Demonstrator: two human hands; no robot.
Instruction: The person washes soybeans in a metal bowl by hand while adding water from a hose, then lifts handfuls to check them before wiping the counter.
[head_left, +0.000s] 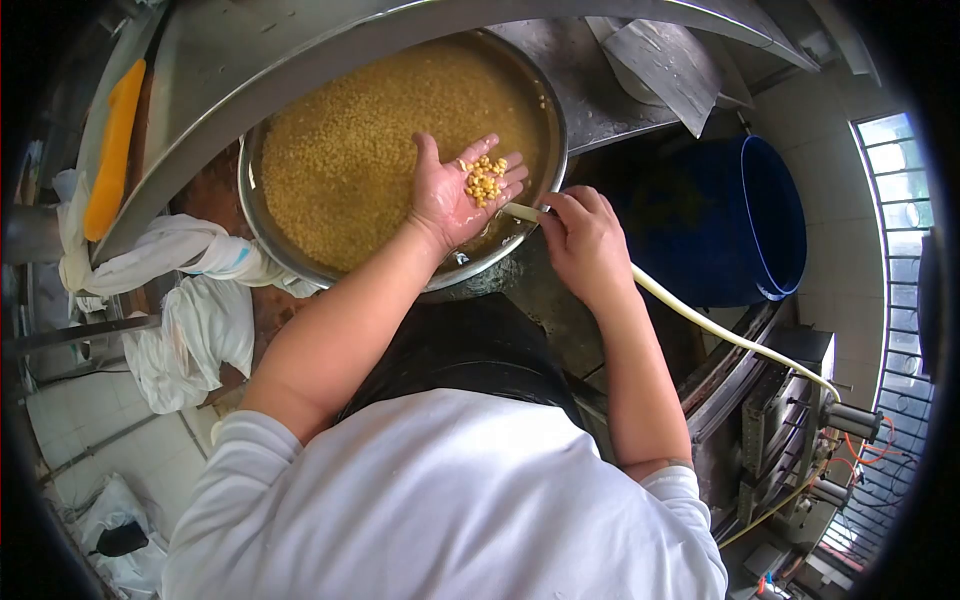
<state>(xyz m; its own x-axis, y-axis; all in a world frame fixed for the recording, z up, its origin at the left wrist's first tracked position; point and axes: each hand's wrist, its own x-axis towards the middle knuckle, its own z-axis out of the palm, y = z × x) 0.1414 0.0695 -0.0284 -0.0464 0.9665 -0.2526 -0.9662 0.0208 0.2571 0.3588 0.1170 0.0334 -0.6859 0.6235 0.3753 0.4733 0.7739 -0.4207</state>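
Note:
A wide steel basin (262, 228) holds cloudy yellowish water over a thick layer of yellow, corn-like kernels (350, 150). Above its near right part, my left hand (445, 195) is palm up and wet, its fingers stretched out, with a small heap of yellow kernels (486, 182) lying on them. My right hand (585, 235) is closed around a pale hose (690, 318) at the basin's right rim. The hose's end (522, 212) points left, close under the fingers of my left hand. Whether water runs from it is hard to tell.
A blue barrel (770, 220) stands to the right. Beyond the basin is a metal surface (570, 80) with a metal sheet (665, 70). On the left are an orange handle (112, 150) and white cloth or plastic (190, 335). Machinery (790, 420) sits at the lower right.

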